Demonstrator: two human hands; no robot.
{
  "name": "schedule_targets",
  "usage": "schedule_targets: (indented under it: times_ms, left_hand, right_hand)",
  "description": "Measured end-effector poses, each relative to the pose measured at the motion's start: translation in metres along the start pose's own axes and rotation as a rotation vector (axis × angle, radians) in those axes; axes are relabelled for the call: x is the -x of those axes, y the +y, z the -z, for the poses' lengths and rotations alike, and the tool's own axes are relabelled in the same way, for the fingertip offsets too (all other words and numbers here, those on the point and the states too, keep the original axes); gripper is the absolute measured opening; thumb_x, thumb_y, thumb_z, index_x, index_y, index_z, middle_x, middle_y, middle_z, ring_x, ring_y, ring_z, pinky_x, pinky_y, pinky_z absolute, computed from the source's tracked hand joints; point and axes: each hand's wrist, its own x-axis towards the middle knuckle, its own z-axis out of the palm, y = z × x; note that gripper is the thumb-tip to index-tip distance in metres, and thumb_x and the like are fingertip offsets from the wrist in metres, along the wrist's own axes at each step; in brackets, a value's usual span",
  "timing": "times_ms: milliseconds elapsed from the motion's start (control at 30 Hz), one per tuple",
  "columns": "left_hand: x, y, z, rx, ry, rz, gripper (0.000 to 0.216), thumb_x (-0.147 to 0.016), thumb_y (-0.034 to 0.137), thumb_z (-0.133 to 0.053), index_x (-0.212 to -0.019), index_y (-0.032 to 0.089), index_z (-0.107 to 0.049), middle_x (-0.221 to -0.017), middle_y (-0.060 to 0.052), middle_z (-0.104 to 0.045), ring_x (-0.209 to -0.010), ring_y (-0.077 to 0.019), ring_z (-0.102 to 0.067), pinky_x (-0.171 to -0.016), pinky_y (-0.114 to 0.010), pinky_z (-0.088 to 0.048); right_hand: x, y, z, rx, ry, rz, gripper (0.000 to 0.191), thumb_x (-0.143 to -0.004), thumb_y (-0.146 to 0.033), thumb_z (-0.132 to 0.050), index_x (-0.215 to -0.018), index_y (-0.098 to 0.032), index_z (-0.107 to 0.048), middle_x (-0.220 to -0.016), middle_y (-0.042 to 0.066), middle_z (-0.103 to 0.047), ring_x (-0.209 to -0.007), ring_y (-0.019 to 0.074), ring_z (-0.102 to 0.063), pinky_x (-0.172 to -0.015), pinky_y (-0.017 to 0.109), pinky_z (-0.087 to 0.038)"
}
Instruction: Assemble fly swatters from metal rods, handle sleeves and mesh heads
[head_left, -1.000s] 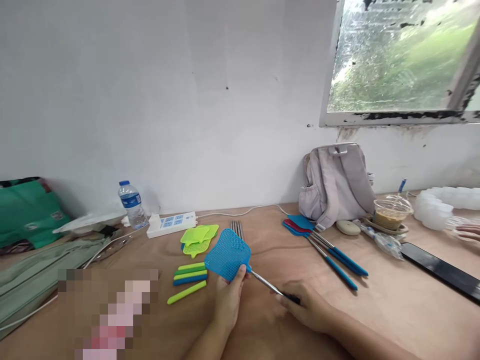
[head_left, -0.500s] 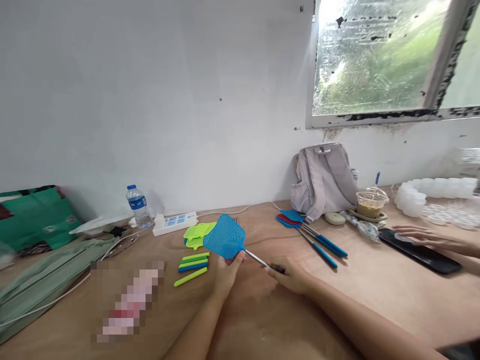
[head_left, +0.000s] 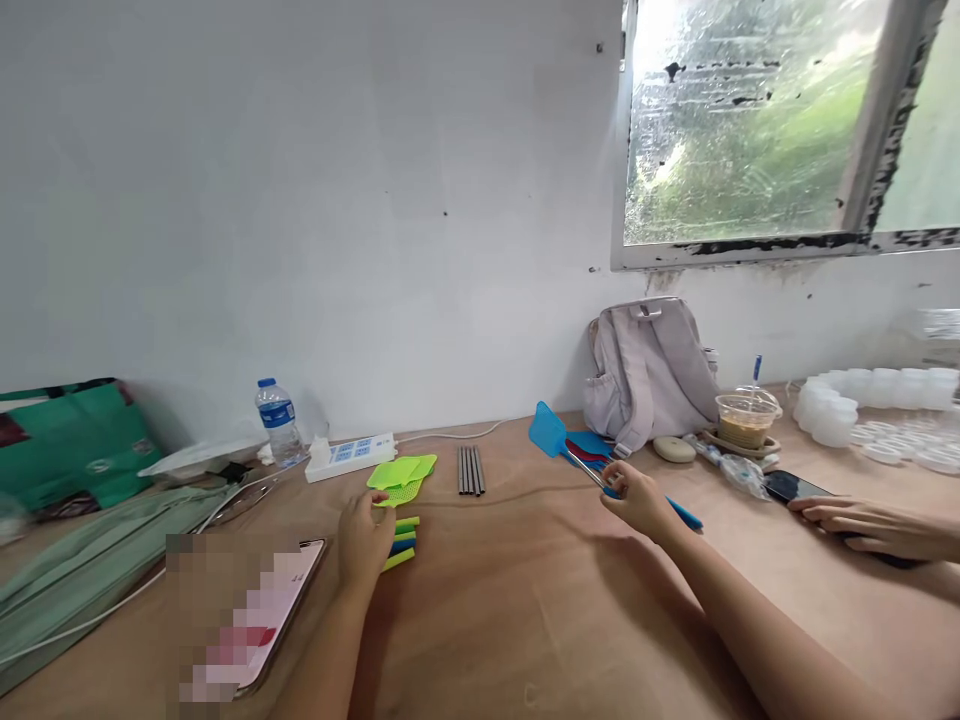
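My right hand [head_left: 636,494] is closed on a fly swatter with a blue mesh head [head_left: 548,430] and a metal rod, holding it over the other fly swatters [head_left: 592,446]. One of their blue handles [head_left: 684,513] shows past my hand. My left hand [head_left: 366,540], fingers loosely curved and apart, hovers over the green, yellow and blue handle tubes [head_left: 405,536] and partly hides them. Just beyond its fingertips lie the yellow-green mesh swatter heads [head_left: 405,478]. Several metal rods [head_left: 470,471] lie side by side to their right.
A phone [head_left: 281,620] lies left of my left arm. Along the wall stand a water bottle [head_left: 277,425], a power strip [head_left: 350,457], a backpack [head_left: 651,370] and a drink cup [head_left: 747,418]. At right, another person's hand [head_left: 862,525] rests on a dark phone [head_left: 795,487].
The blue fly swatter has moved right in my right hand to the other swatters. My left hand has let go of its head and moved left to the handle tubes. The metal rods now show.
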Motion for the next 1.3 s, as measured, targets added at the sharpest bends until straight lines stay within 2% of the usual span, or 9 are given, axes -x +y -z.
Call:
schedule_targets:
  times_ms: [100,167,400,633,733,800,967,1167,1300]
  left_hand:
    - [0.003,-0.009,0.003,-0.236,-0.051,-0.063,0.02,-0.07,0.022,-0.044,-0.083,0.017,-0.059,-0.09,-0.01,-0.061,-0.089,-0.0287,-0.055,-0.08,-0.042,-0.042]
    - [0.006,-0.012,0.002,-0.295,-0.105,-0.097,0.02,-0.072,0.022,-0.044,-0.085,0.017,-0.06,-0.092,-0.01,-0.062,-0.089,-0.0283,-0.056,-0.08,-0.042,-0.042]
    - [0.008,-0.009,-0.002,-0.271,-0.214,-0.127,0.02,-0.077,0.026,-0.046,-0.088,0.02,-0.061,-0.099,-0.009,-0.064,-0.093,-0.0267,-0.058,-0.08,-0.042,-0.043]
    - [0.008,0.002,0.005,-0.326,-0.35,-0.101,0.026,-0.075,0.025,-0.047,-0.093,0.019,-0.064,-0.103,-0.012,-0.065,-0.093,-0.0297,-0.059,-0.078,-0.045,-0.044]
    - [0.007,-0.003,0.005,-0.327,-0.422,-0.063,0.029,-0.076,0.031,-0.044,-0.095,0.02,-0.065,-0.101,-0.012,-0.065,-0.091,-0.0315,-0.06,-0.075,-0.047,-0.044]
    - [0.005,-0.011,0.003,-0.314,-0.456,-0.05,0.031,-0.076,0.034,-0.044,-0.097,0.022,-0.064,-0.102,-0.012,-0.065,-0.092,-0.0325,-0.059,-0.075,-0.048,-0.044]
    - [0.002,-0.025,-0.004,-0.301,-0.454,-0.054,0.031,-0.075,0.03,-0.045,-0.098,0.022,-0.064,-0.105,-0.014,-0.064,-0.099,-0.0324,-0.057,-0.079,-0.049,-0.043]
    - [0.004,-0.007,0.003,-0.279,-0.471,-0.045,0.032,-0.074,0.021,-0.044,-0.1,0.021,-0.063,-0.106,-0.012,-0.063,-0.096,-0.0288,-0.058,-0.082,-0.046,-0.043]
    - [0.006,-0.001,0.003,-0.241,-0.476,-0.039,0.03,-0.074,0.018,-0.041,-0.096,0.02,-0.063,-0.099,-0.012,-0.066,-0.089,-0.0266,-0.061,-0.077,-0.043,-0.046]
  right_hand:
    - [0.0,0.01,-0.001,0.021,-0.039,-0.031,0.017,-0.062,-0.023,-0.048,-0.079,-0.021,-0.047,-0.053,-0.006,-0.054,-0.05,0.0136,-0.049,-0.054,0.024,-0.035]
    - [0.0,0.014,-0.002,0.05,-0.056,-0.05,0.015,-0.063,-0.023,-0.047,-0.078,-0.022,-0.046,-0.052,-0.006,-0.055,-0.051,0.0143,-0.05,-0.055,0.024,-0.035]
    - [-0.003,0.021,-0.005,0.179,-0.06,-0.093,0.009,-0.067,-0.026,-0.047,-0.075,-0.023,-0.048,-0.055,-0.003,-0.057,-0.054,0.0165,-0.053,-0.053,0.025,-0.035]
    - [-0.006,0.019,0.005,0.212,-0.029,-0.114,0.014,-0.072,-0.029,-0.046,-0.082,-0.022,-0.05,-0.057,-0.001,-0.059,-0.055,0.017,-0.055,-0.055,0.025,-0.037]
    - [-0.006,0.023,0.006,0.235,-0.092,-0.168,0.014,-0.073,-0.028,-0.046,-0.083,-0.022,-0.052,-0.059,0.0,-0.06,-0.055,0.0168,-0.056,-0.054,0.025,-0.037]
    - [-0.006,0.026,0.006,0.282,-0.087,-0.185,0.013,-0.072,-0.027,-0.047,-0.082,-0.022,-0.054,-0.063,0.001,-0.062,-0.058,0.0172,-0.057,-0.055,0.025,-0.037]
    - [-0.006,0.025,0.009,0.399,-0.03,-0.144,0.012,-0.066,-0.025,-0.054,-0.074,-0.02,-0.061,-0.071,0.004,-0.063,-0.068,0.0181,-0.058,-0.057,0.023,-0.036]
    - [-0.006,0.027,0.014,0.396,-0.052,-0.181,0.014,-0.063,-0.022,-0.056,-0.075,-0.02,-0.063,-0.069,0.002,-0.063,-0.066,0.0163,-0.056,-0.053,0.022,-0.033]
    - [-0.007,0.029,0.017,0.393,-0.06,-0.185,0.012,-0.064,-0.02,-0.056,-0.073,-0.019,-0.064,-0.069,0.002,-0.064,-0.066,0.0162,-0.056,-0.054,0.022,-0.034]
